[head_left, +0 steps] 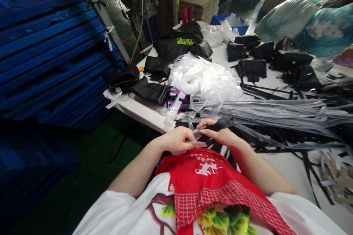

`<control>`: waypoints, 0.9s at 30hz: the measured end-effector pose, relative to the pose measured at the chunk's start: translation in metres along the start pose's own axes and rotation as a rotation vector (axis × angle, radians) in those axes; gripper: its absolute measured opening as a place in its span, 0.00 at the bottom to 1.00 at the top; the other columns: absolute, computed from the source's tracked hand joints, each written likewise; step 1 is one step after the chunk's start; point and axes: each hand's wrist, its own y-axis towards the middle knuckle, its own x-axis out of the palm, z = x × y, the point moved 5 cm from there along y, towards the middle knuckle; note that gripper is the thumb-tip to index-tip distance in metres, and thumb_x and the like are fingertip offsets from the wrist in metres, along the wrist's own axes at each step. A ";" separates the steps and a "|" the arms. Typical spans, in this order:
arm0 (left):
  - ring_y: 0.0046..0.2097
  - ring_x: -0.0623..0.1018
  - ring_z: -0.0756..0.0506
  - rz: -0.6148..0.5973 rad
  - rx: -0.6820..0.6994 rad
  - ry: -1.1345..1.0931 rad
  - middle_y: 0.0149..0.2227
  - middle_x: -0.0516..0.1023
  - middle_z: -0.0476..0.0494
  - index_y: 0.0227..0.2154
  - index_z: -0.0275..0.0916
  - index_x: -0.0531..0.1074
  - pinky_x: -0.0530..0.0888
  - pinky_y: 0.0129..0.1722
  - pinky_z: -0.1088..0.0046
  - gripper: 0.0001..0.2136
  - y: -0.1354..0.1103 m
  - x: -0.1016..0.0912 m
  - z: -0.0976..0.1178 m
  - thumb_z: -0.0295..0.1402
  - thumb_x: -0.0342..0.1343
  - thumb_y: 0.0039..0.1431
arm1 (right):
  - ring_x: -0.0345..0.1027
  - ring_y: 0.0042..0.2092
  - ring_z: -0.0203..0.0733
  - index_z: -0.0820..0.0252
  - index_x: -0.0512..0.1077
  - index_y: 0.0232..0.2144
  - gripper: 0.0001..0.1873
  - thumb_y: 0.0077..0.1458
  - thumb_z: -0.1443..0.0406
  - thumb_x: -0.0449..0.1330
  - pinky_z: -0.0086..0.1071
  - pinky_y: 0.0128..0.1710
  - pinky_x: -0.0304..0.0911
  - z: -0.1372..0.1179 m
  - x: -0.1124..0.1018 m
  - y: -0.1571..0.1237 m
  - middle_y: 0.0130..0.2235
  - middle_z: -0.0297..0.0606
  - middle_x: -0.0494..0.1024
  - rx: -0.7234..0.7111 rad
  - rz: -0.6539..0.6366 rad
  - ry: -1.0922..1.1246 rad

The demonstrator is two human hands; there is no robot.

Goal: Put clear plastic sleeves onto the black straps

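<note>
Close to the table's near edge, just above the red apron (pixel 209 169), my two hands almost meet. My left hand (pixel 178 140) is closed, its thumb and fingers pinching a translucent plastic strip (pixel 196 134). A folded black strap (pixel 224 122) passes through my right hand (pixel 220 135), whose fingers are curled around it, near the same strip. Just beyond my hands, many black straps in clear plastic sleeves (pixel 270 112) lie across the table. Part of the strap is hidden by my fingers.
A heap of white plastic film (pixel 201 77) sits mid-table. Small black bags (pixel 151 90) lie at the left corner, with several more black bags (pixel 250 69) at the right. Blue pallets (pixel 49 44) are stacked on the left. Paper strips (pixel 338 178) lie at right.
</note>
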 end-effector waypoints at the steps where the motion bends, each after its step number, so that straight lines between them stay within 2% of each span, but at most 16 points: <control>1: 0.21 0.68 0.54 0.030 -0.017 0.009 0.19 0.73 0.47 0.22 0.32 0.78 0.62 0.22 0.79 0.23 0.001 0.000 -0.003 0.46 0.53 0.63 | 0.74 0.38 0.40 0.59 0.76 0.40 0.16 0.54 0.55 0.65 0.34 0.39 0.71 0.004 0.000 -0.002 0.39 0.38 0.80 0.026 0.015 -0.005; 3: 0.22 0.69 0.53 0.087 -0.046 0.019 0.21 0.75 0.46 0.23 0.32 0.79 0.61 0.21 0.79 0.22 0.003 -0.002 -0.012 0.46 0.54 0.62 | 0.74 0.31 0.39 0.58 0.78 0.38 0.17 0.57 0.52 0.61 0.31 0.31 0.71 0.015 -0.001 -0.008 0.35 0.37 0.81 0.123 -0.006 -0.058; 5: 0.23 0.71 0.52 0.116 -0.054 0.013 0.22 0.76 0.45 0.24 0.32 0.80 0.62 0.22 0.79 0.19 0.004 -0.005 -0.020 0.43 0.55 0.61 | 0.70 0.23 0.37 0.58 0.79 0.33 0.20 0.60 0.49 0.56 0.30 0.22 0.67 0.025 -0.002 -0.017 0.26 0.36 0.79 0.227 -0.109 -0.118; 7: 0.24 0.72 0.51 0.136 -0.057 -0.013 0.22 0.77 0.44 0.25 0.32 0.80 0.64 0.23 0.79 0.16 0.004 -0.008 -0.029 0.40 0.57 0.59 | 0.68 0.19 0.37 0.58 0.79 0.32 0.23 0.61 0.48 0.54 0.29 0.19 0.64 0.027 -0.006 -0.028 0.19 0.35 0.76 0.256 -0.177 -0.124; 9: 0.25 0.74 0.50 0.156 -0.058 -0.073 0.23 0.78 0.43 0.26 0.31 0.81 0.66 0.25 0.78 0.14 0.002 -0.010 -0.038 0.38 0.59 0.56 | 0.69 0.19 0.38 0.59 0.79 0.33 0.24 0.61 0.47 0.54 0.29 0.19 0.64 0.019 -0.019 -0.038 0.18 0.35 0.75 0.204 -0.079 -0.069; 13: 0.26 0.75 0.49 0.182 -0.113 -0.241 0.24 0.79 0.42 0.28 0.31 0.82 0.68 0.25 0.78 0.12 -0.002 -0.009 -0.053 0.37 0.63 0.51 | 0.70 0.20 0.41 0.59 0.79 0.30 0.25 0.60 0.46 0.54 0.32 0.20 0.65 -0.006 -0.059 -0.057 0.19 0.38 0.77 0.029 0.313 0.033; 18: 0.25 0.74 0.49 0.190 -0.150 -0.296 0.24 0.79 0.41 0.26 0.31 0.82 0.67 0.23 0.78 0.12 -0.007 -0.005 -0.060 0.38 0.65 0.49 | 0.69 0.20 0.43 0.57 0.79 0.29 0.23 0.59 0.47 0.56 0.36 0.19 0.64 -0.020 -0.086 -0.075 0.19 0.38 0.76 -0.121 0.567 0.059; 21: 0.24 0.74 0.50 0.174 -0.155 -0.304 0.23 0.79 0.42 0.27 0.31 0.82 0.67 0.22 0.78 0.13 -0.009 -0.003 -0.060 0.39 0.65 0.50 | 0.68 0.19 0.44 0.55 0.78 0.28 0.23 0.59 0.46 0.55 0.37 0.19 0.63 -0.022 -0.088 -0.079 0.19 0.37 0.75 -0.147 0.633 0.084; 27: 0.25 0.74 0.50 0.154 -0.158 -0.315 0.24 0.79 0.41 0.27 0.31 0.81 0.68 0.24 0.78 0.16 -0.012 -0.001 -0.059 0.42 0.65 0.51 | 0.67 0.18 0.44 0.55 0.77 0.27 0.24 0.58 0.44 0.54 0.38 0.19 0.61 -0.019 -0.078 -0.075 0.18 0.37 0.74 -0.101 0.576 0.098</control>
